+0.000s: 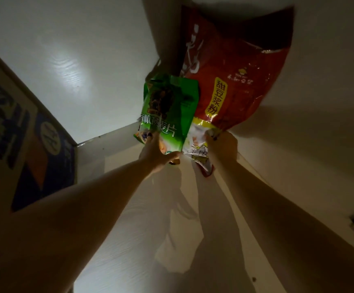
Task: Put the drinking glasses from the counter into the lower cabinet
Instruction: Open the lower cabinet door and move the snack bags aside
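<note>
Green foil first: my left hand [157, 152] is clamped on the bottom edge of the green bag [168, 111], thumb in front, fingers behind. My right hand [221, 148] is pinching the crumpled lower corner of the red bag [235, 66], fingers closed on the foil. Both bags stand against the back of the lower cabinet [70, 66], red one leaning into the back corner, green one just in front and overlapping it. Dim in here, white panels all round, a printed box [23, 140] against the left wall. My read: this is space-clearing, not glass-placing yet. To do it well, push both bags back and to one side together, keep them upright so they don't slump forward into the freed floor, and press the red one flat to the wall since it's the big floppy one. Slippery foil, so grip low and slide, don't lift. Leave a flat clear patch near the front for stable standing. Drinking glasses: none in view, neither hand is anywhere near one. By the task they should be up on the bench, outside this shot; can't confirm the position from here.
</note>
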Demonstrator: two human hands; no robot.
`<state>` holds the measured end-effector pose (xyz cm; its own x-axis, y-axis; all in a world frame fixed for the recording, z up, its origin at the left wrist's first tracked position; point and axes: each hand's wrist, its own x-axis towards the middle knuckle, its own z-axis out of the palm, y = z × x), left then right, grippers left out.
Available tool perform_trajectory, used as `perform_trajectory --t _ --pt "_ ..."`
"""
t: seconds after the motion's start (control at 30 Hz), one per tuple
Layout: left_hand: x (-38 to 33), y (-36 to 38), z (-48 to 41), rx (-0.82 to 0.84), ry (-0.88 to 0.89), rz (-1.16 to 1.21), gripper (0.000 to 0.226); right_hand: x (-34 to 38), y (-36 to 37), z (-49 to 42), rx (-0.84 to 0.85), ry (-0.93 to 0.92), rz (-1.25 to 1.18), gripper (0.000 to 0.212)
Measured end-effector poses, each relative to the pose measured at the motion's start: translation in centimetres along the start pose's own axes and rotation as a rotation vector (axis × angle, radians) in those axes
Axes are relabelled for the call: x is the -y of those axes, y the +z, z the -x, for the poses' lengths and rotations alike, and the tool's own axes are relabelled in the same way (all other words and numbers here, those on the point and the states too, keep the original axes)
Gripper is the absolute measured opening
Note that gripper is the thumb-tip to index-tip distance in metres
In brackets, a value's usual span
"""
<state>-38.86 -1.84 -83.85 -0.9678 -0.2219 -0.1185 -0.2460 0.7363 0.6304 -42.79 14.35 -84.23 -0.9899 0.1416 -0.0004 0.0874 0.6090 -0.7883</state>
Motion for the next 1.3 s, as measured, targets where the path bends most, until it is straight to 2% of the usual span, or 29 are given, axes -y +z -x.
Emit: perform_trajectory --t 0.1,0.27,0.37,0.47,0.53,0.6,0.7,0.8,0.9,1.03,1.2,1.3 --pt "0.4 -0.2 -1.1 0.109 -0.035 0.031 0.09 -0.1 0.7 -0.4 0.036 -0.034 0.068 0.046" --pt "-0.8 -2.6 -2.6 0.16 -0.036 -0.027 0.071 1.5 0.2 -1.2 0.117 -0.111 0.085 0.037" --pt "-1.2 -2.9 -2.7 0.219 -0.03 -0.04 0.065 1.0 0.1 -1.4 0.134 -0.08 0.036 0.039" --pt "-1.0 -2.0 -2.3 0.129 -0.056 -0.115 0.063 0.3 -0.6 -0.8 0.22 -0.048 -0.039 0.033" --pt "-1.5 -0.9 -1.3 0.021 -0.091 -0.161 0.065 -0.4 -2.0 -0.2 0.221 -0.067 0.0 0.041" --pt "-2.0 0.3 0.4 0.019 -0.08 -0.124 0.067 -1.3 -3.5 0.8 0.202 -0.114 0.101 0.047" --pt "-2.5 2.4 3.6 0.076 -0.124 -0.104 0.067 -2.7 -5.5 2.5 0.296 -0.196 0.371 0.049" --pt "-2.9 4.1 6.4 0.176 -0.167 -0.271 0.063 -4.4 -7.2 4.4 0.428 -0.209 0.537 0.047" --pt "-3.4 5.3 9.8 0.267 -0.156 -0.344 0.059 -6.1 -9.0 7.9 0.484 -0.26 0.685 0.046" --pt "-4.2 6.0 15.7 0.372 -0.134 -0.412 0.057 -7.6 -11.7 14.4 0.546 -0.304 0.749 0.062" --pt "-4.4 4.9 25.5 0.603 -0.045 -0.455 0.053 -8.4 -14.8 24.2 0.683 -0.128 0.704 0.078" --pt "-5.5 3.2 30.9 0.713 -0.125 -0.42 0.055 -8.1 -16.9 30.1 0.755 -0.071 0.667 0.08"
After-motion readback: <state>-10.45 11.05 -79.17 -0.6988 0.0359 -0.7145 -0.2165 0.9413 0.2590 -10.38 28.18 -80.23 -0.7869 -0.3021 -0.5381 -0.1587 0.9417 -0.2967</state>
